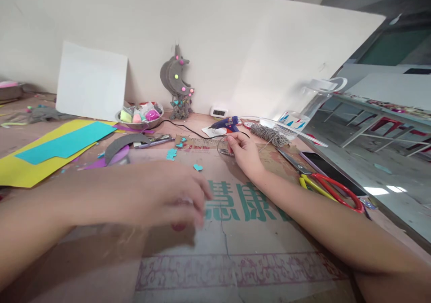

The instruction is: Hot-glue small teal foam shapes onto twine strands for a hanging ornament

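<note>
My right hand (245, 154) is closed at the fingertips on a thin grey cord (218, 147), which curves in a loop to the left of the fingers. Smeared by motion, my left hand (175, 195) hangs over the printed cardboard (235, 235) with its fingers bent downward; whether anything is between them cannot be made out. Beyond it lie a small turquoise paper heart (198, 167) and some turquoise cut-outs (171, 154). A bundle of grey cord (271, 134) rests behind my right hand.
Red-and-yellow-handled scissors (323, 186) and a phone (332, 173) lie to the right. At the back are a blue glue gun (224, 123), a small digital clock (218, 111), a grey moon ornament (173, 76) and a bowl (141, 122) of coloured clay. Yellow sheet (20, 170) at left.
</note>
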The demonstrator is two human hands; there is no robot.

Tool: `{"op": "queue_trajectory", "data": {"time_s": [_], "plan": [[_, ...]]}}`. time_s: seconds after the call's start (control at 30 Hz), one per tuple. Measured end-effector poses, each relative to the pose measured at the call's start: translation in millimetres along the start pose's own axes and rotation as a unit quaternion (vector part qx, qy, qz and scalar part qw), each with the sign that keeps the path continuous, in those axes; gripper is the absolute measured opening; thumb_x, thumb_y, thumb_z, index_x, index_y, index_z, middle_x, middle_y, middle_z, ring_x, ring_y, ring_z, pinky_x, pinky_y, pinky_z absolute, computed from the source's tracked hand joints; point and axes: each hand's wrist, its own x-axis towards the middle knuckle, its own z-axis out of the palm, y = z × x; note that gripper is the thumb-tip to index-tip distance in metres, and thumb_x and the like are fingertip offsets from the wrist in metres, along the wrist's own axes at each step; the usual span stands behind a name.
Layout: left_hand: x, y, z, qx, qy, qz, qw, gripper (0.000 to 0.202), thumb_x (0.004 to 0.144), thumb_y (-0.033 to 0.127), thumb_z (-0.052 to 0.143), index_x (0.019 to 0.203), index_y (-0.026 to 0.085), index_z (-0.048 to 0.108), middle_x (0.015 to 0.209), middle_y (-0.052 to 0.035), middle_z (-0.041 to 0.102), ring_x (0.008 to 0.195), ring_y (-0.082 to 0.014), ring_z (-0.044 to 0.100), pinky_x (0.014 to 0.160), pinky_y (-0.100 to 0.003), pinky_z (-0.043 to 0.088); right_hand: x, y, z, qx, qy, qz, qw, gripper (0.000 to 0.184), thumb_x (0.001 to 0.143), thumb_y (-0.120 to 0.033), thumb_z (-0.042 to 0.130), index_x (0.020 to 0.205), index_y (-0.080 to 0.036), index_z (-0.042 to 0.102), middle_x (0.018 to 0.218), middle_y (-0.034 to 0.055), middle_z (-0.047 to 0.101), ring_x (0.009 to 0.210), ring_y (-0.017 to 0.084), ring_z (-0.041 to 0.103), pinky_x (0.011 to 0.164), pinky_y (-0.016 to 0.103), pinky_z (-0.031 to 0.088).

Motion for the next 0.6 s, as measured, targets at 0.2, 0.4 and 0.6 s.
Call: {"op": "queue_trajectory", "data": {"time_s": [0.2, 0.4, 0.6], "plan": [[30, -48, 9.1, 0.071, 0.007, -0.076, 0.994, 0.029, 0.082, 0.039, 0.047, 0.103, 0.026, 0.063, 0.097, -0.0016, 0.067, 0.081, -0.0182, 0.06, 0.064, -0.025, 0.041, -2, -9, 0, -0.017, 0.001, -0.023, 1.0, 0.022, 0.087, -0.037, 0.047, 0.082, -0.018, 0.057, 0.058, -0.0031, 0.048, 0.053, 0.011, 0.043, 0.053, 0.024, 0.035], [39, -67, 46.0, 0.122, -0.022, 0.007, 0.992, 0.033, 0.086, 0.04, 0.044, 0.104, 0.022, 0.065, 0.095, -0.008, 0.065, 0.095, -0.0244, 0.056, 0.082, -0.035, 0.04, -1, -46, -11, -0.031, -0.048, -0.094, 0.994, 0.021, 0.086, -0.037, 0.051, 0.083, -0.018, 0.06, 0.068, 0.0005, 0.057, 0.064, 0.012, 0.052, 0.061, 0.025, 0.041], [38, -66, 69.4, 0.105, 0.037, 0.014, 0.994, 0.031, 0.09, 0.038, 0.04, 0.101, 0.021, 0.063, 0.101, -0.0078, 0.06, 0.105, -0.0239, 0.05, 0.091, -0.038, 0.038, 18, -60, -37, -0.104, -0.196, -0.081, 0.972, 0.023, 0.086, -0.035, 0.05, 0.079, -0.018, 0.063, 0.068, 0.0008, 0.061, 0.064, 0.014, 0.055, 0.06, 0.026, 0.041]]}}
